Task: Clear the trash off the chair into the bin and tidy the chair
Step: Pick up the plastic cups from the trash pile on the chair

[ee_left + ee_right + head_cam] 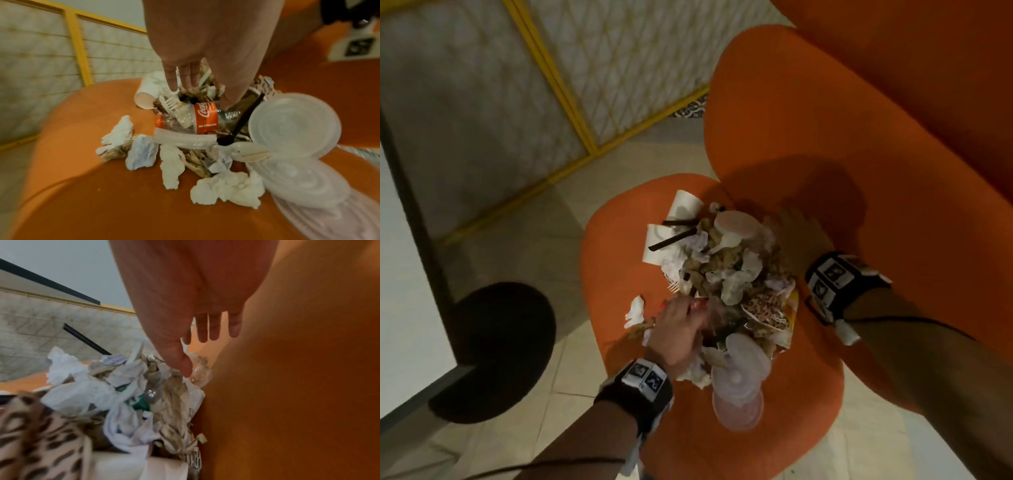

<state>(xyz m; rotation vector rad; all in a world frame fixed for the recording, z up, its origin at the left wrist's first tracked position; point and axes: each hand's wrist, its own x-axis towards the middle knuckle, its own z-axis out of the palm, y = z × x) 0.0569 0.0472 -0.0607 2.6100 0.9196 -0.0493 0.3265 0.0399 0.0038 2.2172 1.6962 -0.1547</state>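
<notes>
A heap of trash (726,267) covers the seat of an orange chair (722,445): crumpled tissues (121,134), paper cups (681,205), black plastic cutlery (671,241), clear plastic lids (294,126) and leopard-print paper (41,426). My left hand (203,95) reaches into the near left side with straight fingers, right over a clear cola bottle (205,118) with a red label; its thumb is at the bottle. My right hand (199,353) is spread at the heap's far right side, next to the backrest (298,369). Its thumb touches a bit of clear plastic (198,369).
A black round bin (493,349) stands on the tiled floor (571,359) left of the chair. Behind them runs a yellow-framed lattice panel (558,78). A white wall with a dark frame (407,205) lies at far left. One loose tissue (635,310) sits near the seat's left edge.
</notes>
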